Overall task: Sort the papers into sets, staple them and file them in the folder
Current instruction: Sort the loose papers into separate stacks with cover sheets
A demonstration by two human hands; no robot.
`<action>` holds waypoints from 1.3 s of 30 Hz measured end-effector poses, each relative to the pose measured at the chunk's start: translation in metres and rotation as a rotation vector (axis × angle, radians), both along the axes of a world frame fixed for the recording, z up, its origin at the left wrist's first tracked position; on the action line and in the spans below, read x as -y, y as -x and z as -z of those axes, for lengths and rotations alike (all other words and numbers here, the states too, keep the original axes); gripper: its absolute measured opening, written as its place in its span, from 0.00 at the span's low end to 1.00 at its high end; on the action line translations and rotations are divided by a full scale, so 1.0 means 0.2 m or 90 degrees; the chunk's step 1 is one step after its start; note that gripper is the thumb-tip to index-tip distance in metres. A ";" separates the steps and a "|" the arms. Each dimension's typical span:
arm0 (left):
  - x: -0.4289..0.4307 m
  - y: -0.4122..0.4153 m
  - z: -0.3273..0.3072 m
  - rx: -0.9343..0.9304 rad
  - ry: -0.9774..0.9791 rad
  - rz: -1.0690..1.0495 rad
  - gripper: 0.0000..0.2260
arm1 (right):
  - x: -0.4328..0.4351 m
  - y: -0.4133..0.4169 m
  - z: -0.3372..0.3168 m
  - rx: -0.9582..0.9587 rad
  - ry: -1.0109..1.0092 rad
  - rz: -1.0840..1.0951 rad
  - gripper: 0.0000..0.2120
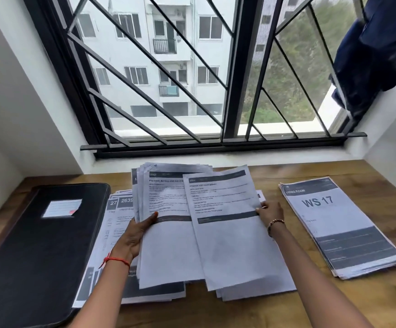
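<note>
Centrally, the left hand [134, 235] grips a fanned sheaf of printed white papers [166, 209]; the right hand [270, 213] pinches one printed sheet [227, 223]; the closed black leather folder [40, 242] lies at nine o'clock

Left hand [134, 235] holding fanned papers [166, 204], right hand [270, 213] pinching top sheet [230, 223]

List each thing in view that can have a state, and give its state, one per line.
Black folder: closed, flat on the table.
Left hand: gripping a fanned sheaf of papers.
Right hand: pinching a single sheet by its right edge.
WS 17 stack: lying flat, set apart at the right.
Papers under the hands: spread loosely on the table.
</note>
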State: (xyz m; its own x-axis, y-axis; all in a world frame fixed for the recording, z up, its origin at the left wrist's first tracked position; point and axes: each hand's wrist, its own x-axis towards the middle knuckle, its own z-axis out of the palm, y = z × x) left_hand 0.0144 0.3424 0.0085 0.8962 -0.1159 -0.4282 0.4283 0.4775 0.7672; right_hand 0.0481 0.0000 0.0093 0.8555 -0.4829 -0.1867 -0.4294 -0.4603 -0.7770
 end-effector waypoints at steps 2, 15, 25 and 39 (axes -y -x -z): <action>-0.02 0.00 0.00 -0.003 -0.014 -0.013 0.22 | 0.05 0.04 0.05 -0.020 0.022 0.080 0.10; -0.06 0.00 -0.01 0.006 -0.001 -0.031 0.29 | -0.14 0.06 -0.04 0.077 -0.053 -0.082 0.17; 0.07 0.00 -0.02 0.043 -0.011 -0.007 0.40 | -0.28 -0.01 -0.14 0.029 -0.195 -0.187 0.11; 0.00 -0.02 0.01 0.011 0.008 0.012 0.43 | 0.17 0.10 0.08 -0.008 0.065 0.146 0.07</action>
State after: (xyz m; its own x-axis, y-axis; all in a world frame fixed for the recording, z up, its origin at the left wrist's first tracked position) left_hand 0.0179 0.3424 0.0059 0.9014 -0.1375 -0.4105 0.4232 0.4792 0.7689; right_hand 0.0279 -0.0335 -0.0070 0.7198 -0.6807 -0.1363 -0.5407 -0.4265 -0.7251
